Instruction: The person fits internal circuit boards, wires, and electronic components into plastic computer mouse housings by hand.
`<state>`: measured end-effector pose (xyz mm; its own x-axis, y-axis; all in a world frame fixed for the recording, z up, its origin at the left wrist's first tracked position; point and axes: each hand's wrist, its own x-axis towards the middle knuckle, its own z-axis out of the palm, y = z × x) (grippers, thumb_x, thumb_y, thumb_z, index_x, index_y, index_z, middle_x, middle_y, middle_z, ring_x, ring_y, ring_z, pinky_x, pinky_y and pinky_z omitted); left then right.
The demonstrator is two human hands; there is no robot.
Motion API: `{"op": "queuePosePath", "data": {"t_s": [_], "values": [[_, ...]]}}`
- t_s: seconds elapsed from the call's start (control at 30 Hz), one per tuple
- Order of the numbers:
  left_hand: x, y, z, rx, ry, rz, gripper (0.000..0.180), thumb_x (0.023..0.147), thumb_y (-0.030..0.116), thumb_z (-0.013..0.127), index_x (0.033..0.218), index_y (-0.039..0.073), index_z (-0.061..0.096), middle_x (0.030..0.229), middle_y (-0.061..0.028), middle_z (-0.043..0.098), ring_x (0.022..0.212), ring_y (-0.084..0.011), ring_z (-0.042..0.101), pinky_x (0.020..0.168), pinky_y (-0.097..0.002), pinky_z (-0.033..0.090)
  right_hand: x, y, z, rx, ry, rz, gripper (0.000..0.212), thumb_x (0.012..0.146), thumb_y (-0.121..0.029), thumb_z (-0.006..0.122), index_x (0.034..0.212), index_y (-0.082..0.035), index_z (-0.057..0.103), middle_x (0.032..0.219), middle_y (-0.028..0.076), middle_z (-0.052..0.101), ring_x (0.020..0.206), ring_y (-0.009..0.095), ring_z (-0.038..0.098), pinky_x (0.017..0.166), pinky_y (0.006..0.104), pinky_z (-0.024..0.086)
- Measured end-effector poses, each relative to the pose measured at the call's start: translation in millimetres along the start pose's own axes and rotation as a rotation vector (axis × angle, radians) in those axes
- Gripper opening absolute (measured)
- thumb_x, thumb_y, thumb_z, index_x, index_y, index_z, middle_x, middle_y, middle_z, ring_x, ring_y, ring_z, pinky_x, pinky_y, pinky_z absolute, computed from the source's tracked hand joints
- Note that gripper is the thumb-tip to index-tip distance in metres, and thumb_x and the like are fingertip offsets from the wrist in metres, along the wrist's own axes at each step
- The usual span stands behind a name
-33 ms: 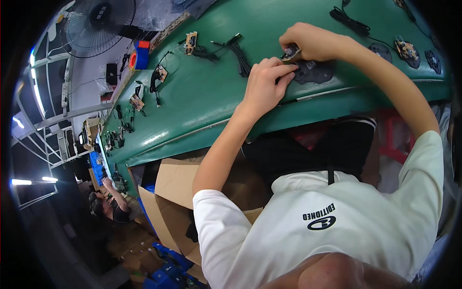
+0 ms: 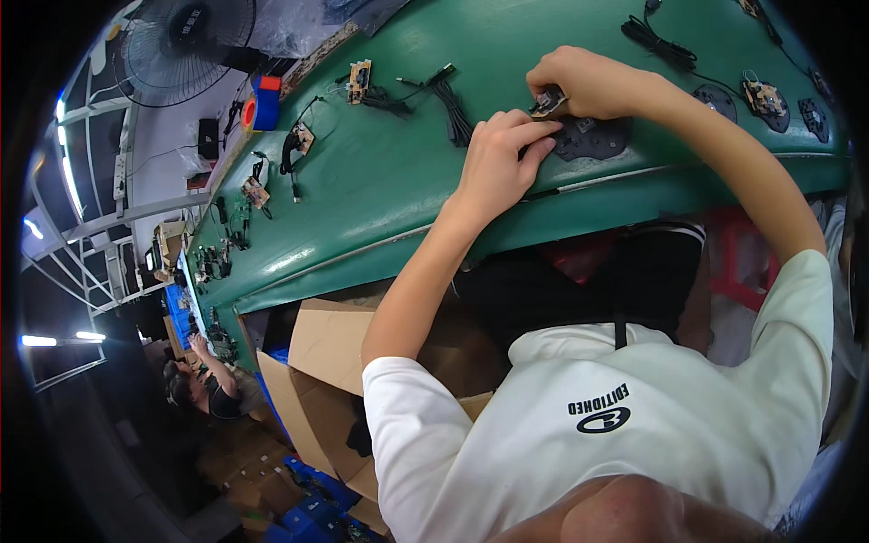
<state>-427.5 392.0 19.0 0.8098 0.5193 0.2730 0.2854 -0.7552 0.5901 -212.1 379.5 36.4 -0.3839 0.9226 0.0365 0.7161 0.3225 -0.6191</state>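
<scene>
A dark, rounded base plate [image 2: 593, 143], shaped like the bottom shell of a computer mouse, lies flat near the front edge of the green table. My left hand [image 2: 501, 161] is closed at its left end, with index finger and thumb at the rim. Just above the plate, my right hand [image 2: 584, 81] grips a small dark part [image 2: 548, 102] with a shiny face. My fingers cover much of that part, so its exact kind cannot be made out. The two hands nearly touch.
To the right lie another dark shell [image 2: 715, 101], a shell with a circuit board [image 2: 766, 100] and a coiled black cable [image 2: 661, 41]. Leftward are a cabled board [image 2: 359, 83], a black cable [image 2: 450, 113] and a blue tape roll [image 2: 262, 104]. An open carton [image 2: 330, 339] stands below the table; a person [image 2: 213, 389] sits far left.
My right hand has shifted slightly down toward the table's front edge, and the small dark part in it shows a bit more. My left hand stays in place.
</scene>
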Motion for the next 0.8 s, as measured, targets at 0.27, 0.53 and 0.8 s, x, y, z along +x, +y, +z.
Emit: {"op": "queuePosePath", "data": {"t_s": [0.27, 0.53, 0.8], "values": [[2, 0, -7, -0.011, -0.041, 0.031, 0.024, 0.087, 0.012, 0.071, 0.109, 0.003, 0.071, 0.087, -0.0136, 0.063, 0.085, -0.0329, 0.059, 0.078, -0.0416, 0.048, 6, -3, 0, 0.003, -0.068, 0.084, 0.022, 0.073, -0.006, 0.077, 0.086, 0.001, 0.061, 0.081, 0.016, 0.066, 0.077, 0.035, 0.062, 0.067, 0.0426, 0.047], [6, -2, -6, -0.079, -0.069, -0.023, 0.025, 0.086, 0.013, 0.071, 0.109, 0.002, 0.071, 0.089, -0.0133, 0.064, 0.085, -0.0312, 0.06, 0.079, -0.0404, 0.048, 3, 2, -27, 0.383, -0.256, 0.207, 0.038, 0.077, -0.02, 0.074, 0.105, -0.002, 0.056, 0.081, 0.003, 0.057, 0.078, 0.013, 0.052, 0.07, 0.0303, 0.042], [5, -2, -7, -0.089, -0.067, -0.08, 0.026, 0.085, 0.012, 0.072, 0.109, 0.003, 0.071, 0.087, -0.0126, 0.063, 0.083, -0.0301, 0.059, 0.078, -0.0397, 0.048, -53, -14, -4, 0.427, 0.081, 0.091, 0.032, 0.095, -0.027, 0.059, 0.114, -0.002, 0.054, 0.098, 0.007, 0.056, 0.093, 0.017, 0.052, 0.085, 0.0314, 0.044]]}}
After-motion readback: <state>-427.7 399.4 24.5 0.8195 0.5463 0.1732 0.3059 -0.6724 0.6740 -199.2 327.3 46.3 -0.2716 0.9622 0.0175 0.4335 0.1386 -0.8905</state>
